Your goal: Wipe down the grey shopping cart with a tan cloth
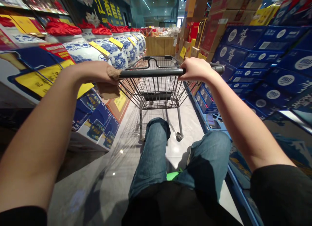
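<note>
A dark metal shopping cart (156, 92) stands right in front of me, and no goods show in its wire basket. My left hand (101, 71) is closed around the left end of the cart's handle (152, 72). A brown patch (108, 90) shows just under that hand; I cannot make out what it is. Toward the handle's right end, my right hand (196, 69) is wrapped over the bar, with its fingers curled round the front. Between the two hands the middle of the bar is bare.
Blue-and-white porcelain jars (97, 50) with red cloth tops line the left, above stacked gift boxes (94, 112). Blue cartons (246, 53) are piled high on the right, close to the cart. A wooden counter (159, 46) stands ahead across the tiled aisle (124, 148).
</note>
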The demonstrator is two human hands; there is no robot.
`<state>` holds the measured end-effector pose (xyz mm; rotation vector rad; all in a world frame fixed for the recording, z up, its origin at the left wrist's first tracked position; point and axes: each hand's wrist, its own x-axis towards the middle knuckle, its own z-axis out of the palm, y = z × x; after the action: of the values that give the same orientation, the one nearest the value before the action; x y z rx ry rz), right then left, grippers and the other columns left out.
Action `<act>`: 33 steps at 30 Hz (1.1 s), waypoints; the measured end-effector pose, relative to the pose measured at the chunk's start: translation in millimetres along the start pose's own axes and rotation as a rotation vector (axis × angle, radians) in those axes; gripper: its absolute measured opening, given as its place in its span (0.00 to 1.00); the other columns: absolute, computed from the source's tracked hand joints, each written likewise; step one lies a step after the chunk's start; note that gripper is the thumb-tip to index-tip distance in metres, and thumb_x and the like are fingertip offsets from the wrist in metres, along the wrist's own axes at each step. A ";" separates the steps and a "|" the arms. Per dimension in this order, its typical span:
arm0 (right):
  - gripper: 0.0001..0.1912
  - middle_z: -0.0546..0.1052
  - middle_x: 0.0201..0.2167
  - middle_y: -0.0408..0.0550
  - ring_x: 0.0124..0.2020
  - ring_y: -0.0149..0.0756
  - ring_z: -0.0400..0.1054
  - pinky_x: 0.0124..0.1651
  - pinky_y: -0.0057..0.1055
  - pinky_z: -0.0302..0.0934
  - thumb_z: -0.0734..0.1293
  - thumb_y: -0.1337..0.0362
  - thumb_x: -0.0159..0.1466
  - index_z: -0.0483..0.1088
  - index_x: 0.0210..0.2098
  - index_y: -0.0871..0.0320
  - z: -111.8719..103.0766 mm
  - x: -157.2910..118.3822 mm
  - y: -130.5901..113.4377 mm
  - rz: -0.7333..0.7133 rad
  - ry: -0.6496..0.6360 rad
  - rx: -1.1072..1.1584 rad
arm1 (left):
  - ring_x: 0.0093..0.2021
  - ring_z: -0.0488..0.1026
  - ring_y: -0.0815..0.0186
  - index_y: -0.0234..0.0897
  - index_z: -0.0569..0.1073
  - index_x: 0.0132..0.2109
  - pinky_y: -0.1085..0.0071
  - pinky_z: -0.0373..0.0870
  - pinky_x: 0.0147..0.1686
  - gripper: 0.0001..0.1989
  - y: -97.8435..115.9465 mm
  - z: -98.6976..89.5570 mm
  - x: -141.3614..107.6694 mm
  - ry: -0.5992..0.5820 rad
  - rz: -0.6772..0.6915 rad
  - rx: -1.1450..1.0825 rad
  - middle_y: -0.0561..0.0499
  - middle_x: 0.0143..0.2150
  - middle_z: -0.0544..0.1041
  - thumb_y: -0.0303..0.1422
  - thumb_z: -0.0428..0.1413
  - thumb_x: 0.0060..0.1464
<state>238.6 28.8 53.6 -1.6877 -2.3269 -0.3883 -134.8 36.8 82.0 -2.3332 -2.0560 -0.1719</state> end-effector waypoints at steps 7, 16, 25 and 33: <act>0.20 0.81 0.37 0.56 0.41 0.49 0.73 0.44 0.40 0.62 0.70 0.55 0.58 0.81 0.45 0.59 0.5 1.1 -4.2 0.018 -0.005 -0.018 | 0.52 0.73 0.53 0.37 0.73 0.60 0.61 0.62 0.48 0.24 40.6 42.0 -41.4 0.505 -0.089 0.229 0.39 0.57 0.78 0.41 0.45 0.65; 0.20 0.81 0.35 0.55 0.40 0.47 0.72 0.43 0.38 0.61 0.69 0.56 0.56 0.81 0.44 0.59 -4.2 -4.3 -1.1 0.019 -0.023 -0.027 | 0.32 0.71 0.63 0.40 0.71 0.29 0.69 0.62 0.35 0.07 32.5 -2.4 2.3 -0.191 0.094 -0.037 0.55 0.26 0.74 0.36 0.60 0.41; 0.21 0.81 0.35 0.56 0.40 0.48 0.73 0.43 0.38 0.62 0.70 0.55 0.57 0.81 0.45 0.59 -5.7 -11.7 -3.7 0.015 0.012 -0.026 | 0.36 0.73 0.58 0.39 0.75 0.40 0.67 0.59 0.34 0.15 52.3 21.3 -13.0 0.208 0.025 0.272 0.47 0.35 0.80 0.43 0.57 0.50; 0.20 0.81 0.37 0.56 0.40 0.47 0.73 0.44 0.39 0.63 0.70 0.55 0.58 0.81 0.45 0.59 -7.2 -15.6 -4.6 0.032 0.009 -0.019 | 0.37 0.75 0.58 0.39 0.78 0.40 0.67 0.63 0.35 0.14 68.9 14.9 -11.0 0.088 0.087 0.198 0.47 0.37 0.81 0.41 0.56 0.50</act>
<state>239.2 11.0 54.6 -1.7263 -2.2941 -0.4125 -67.0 18.5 69.7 -2.2479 -1.8368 -0.0632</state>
